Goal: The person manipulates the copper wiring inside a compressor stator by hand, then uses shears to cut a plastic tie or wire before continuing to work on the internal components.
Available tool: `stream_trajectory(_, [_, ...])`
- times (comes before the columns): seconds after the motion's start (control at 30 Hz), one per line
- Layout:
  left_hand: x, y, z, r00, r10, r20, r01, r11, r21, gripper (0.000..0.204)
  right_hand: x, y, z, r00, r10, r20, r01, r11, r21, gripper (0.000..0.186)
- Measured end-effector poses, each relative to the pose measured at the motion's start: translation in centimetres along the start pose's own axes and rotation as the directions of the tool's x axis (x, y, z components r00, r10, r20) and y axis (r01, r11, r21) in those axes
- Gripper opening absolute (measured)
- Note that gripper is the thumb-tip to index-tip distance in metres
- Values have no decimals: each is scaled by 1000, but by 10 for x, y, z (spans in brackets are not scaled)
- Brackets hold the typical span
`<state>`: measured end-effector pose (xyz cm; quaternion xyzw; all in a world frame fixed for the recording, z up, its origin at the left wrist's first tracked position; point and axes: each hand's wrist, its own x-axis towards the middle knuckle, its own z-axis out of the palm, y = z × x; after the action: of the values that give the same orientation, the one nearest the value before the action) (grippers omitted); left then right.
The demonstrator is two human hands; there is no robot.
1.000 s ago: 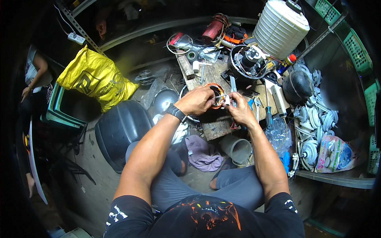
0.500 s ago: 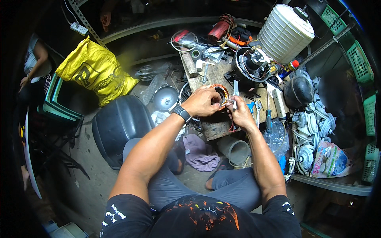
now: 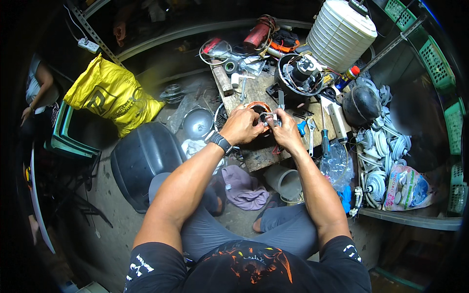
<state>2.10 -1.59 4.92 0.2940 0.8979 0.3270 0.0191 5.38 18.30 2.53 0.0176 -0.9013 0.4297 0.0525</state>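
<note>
In front of me, a ring-shaped motor stator with orange copper winding (image 3: 258, 104) lies at the near part of the wooden bench (image 3: 251, 90). My left hand (image 3: 242, 126) is closed at its left side, fingertips pinched over the ring's opening. What they pinch is hidden. My right hand (image 3: 287, 131) grips a flat grey metal caliper (image 3: 281, 99), its long bar pointing away from me. The caliper's jaw end is close to my left fingertips, over the stator. Red wires hang off the bench edge below my hands.
Right of my hands lie a blue-handled screwdriver (image 3: 325, 145) and a wrench (image 3: 310, 132). An open motor housing (image 3: 299, 78) and a white ribbed container (image 3: 340, 36) stand behind. A grey bucket (image 3: 284, 183), purple cloth (image 3: 243, 189) and black case (image 3: 146, 158) sit nearer me.
The view has shifted slightly. My right hand has turned the caliper a little and come nearer to my left fingertips. Both hands stay at the stator.
</note>
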Motion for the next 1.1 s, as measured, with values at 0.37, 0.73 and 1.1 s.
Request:
stream_trajectory(0.37, [-11,-6,17,979,123,-164,-112,991,73,30,5,7,-15,968,-225,108,234,969,-75,32])
stream_trajectory(0.73, [-5,-18,-6,978,208,32,-201,969,-141,24,-5,1,-17,952,-276,131,286,956,-61,28])
stream_trajectory(1.1, [-5,-8,-12,995,-12,96,42,949,-312,36,-3,-3,-34,953,-281,113,278,960,48,23])
